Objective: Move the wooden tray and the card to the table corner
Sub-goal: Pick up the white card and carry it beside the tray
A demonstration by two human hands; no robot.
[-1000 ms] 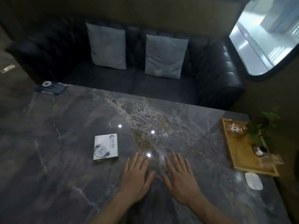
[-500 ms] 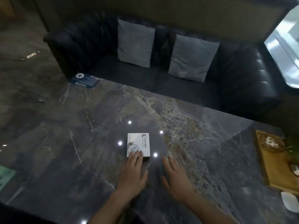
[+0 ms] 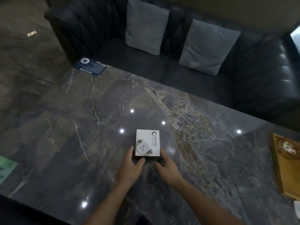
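Note:
A white square card (image 3: 147, 142) with a printed logo and a plate picture lies mid-table on a dark base. My left hand (image 3: 132, 164) grips its near left corner, thumb under the front edge. My right hand (image 3: 167, 166) holds its near right corner. The wooden tray (image 3: 282, 172) sits at the table's right edge, partly cut off by the frame, with a brown dish (image 3: 289, 147) on its far end.
The grey marble table (image 3: 81, 127) shows bright light reflections. A dark blue leaflet (image 3: 90, 66) lies at the far left corner, a green paper (image 3: 6, 168) at the left edge. A black sofa (image 3: 243, 75) with two grey cushions stands behind the table.
Both hands moved from flat on the table to the card's near corners and closed on it. The view swung left, pushing the tray toward the right edge.

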